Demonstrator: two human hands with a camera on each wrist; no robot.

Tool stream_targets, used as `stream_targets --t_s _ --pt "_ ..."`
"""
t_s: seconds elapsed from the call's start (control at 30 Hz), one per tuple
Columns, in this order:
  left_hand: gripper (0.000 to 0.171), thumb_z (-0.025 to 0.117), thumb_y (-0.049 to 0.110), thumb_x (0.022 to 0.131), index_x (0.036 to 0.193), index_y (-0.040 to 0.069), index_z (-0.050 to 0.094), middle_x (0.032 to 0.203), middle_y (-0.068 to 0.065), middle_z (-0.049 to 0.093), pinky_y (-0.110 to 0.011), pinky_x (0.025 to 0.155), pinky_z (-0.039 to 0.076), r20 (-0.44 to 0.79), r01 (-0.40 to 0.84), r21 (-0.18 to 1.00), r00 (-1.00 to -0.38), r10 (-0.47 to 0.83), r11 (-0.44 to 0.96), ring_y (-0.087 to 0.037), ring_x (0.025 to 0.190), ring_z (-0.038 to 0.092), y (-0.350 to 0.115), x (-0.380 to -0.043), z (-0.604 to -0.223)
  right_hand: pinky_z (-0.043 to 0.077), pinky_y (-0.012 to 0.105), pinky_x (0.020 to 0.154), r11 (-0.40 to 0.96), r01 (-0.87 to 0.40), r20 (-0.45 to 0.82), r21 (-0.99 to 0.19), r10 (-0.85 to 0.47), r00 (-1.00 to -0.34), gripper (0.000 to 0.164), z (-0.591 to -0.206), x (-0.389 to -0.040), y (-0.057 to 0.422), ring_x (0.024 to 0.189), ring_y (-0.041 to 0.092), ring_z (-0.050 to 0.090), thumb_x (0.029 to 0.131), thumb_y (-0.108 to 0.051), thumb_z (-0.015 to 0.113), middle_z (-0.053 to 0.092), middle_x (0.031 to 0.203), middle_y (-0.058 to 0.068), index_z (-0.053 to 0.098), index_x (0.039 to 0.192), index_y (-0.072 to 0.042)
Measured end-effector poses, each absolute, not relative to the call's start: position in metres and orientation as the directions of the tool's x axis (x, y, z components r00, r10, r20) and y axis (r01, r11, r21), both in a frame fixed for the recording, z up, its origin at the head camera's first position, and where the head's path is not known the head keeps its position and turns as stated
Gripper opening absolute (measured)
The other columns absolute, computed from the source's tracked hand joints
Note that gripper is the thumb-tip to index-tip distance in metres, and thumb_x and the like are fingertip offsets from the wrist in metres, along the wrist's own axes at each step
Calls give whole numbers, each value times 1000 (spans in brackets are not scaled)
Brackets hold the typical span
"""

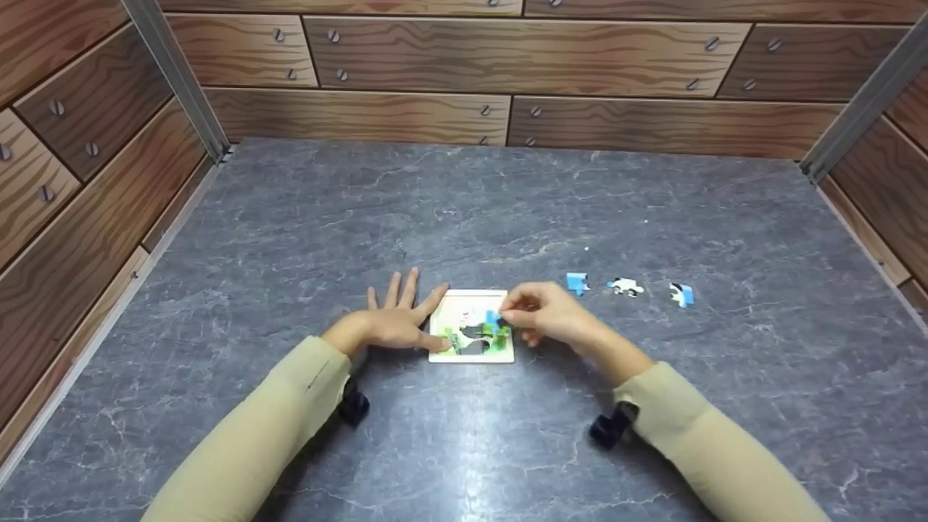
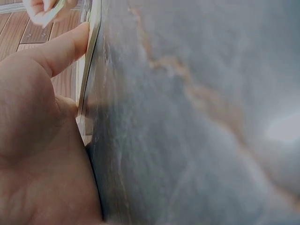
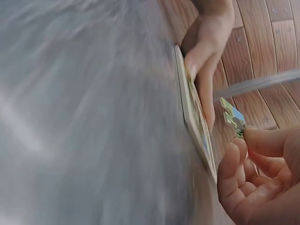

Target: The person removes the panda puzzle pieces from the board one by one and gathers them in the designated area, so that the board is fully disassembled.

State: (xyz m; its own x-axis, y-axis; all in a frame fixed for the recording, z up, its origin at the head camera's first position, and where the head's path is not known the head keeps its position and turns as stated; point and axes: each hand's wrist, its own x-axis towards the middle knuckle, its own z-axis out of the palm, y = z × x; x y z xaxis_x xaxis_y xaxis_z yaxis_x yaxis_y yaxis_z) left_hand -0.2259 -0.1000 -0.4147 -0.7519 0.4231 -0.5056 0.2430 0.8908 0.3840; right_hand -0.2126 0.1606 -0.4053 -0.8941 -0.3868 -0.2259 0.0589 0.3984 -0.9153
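A small square puzzle board [image 1: 471, 296] with a pale frame and a partly filled picture lies flat on the table. My left hand [image 1: 395, 325] rests at its left side, fingers spread, the thumb pressing on the lower left of the board and the index fingertip at its top left corner. Over the board's right edge, my right hand [image 1: 547, 312] pinches a blue and green puzzle piece [image 3: 233, 116] between thumb and fingertips. In the right wrist view that piece is held up off the board, tilted. Dark gaps show in the middle and lower part of the picture.
Three loose puzzle pieces lie in a row to the right: a blue one [image 1: 577, 283], a white and black one [image 1: 626, 287] and a blue, white and black one [image 1: 681, 295]. Wood-patterned walls [image 1: 464, 54] enclose the grey marbled table [image 1: 435, 210] at the back and sides.
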Motion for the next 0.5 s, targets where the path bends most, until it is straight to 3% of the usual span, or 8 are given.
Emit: stream_targets --t_s 0.5 --pt "96 46 73 80 147 36 -11 145 -11 -36 -62 96 -22 -499 262 396 -743 446 880 -31 129 -36 -101 -224 -411 47 24 49 477 55 -218 -877 -294 -930 16 -406 -207 246 58 12 53 86 -7 64 60 80 7 62 97 4"
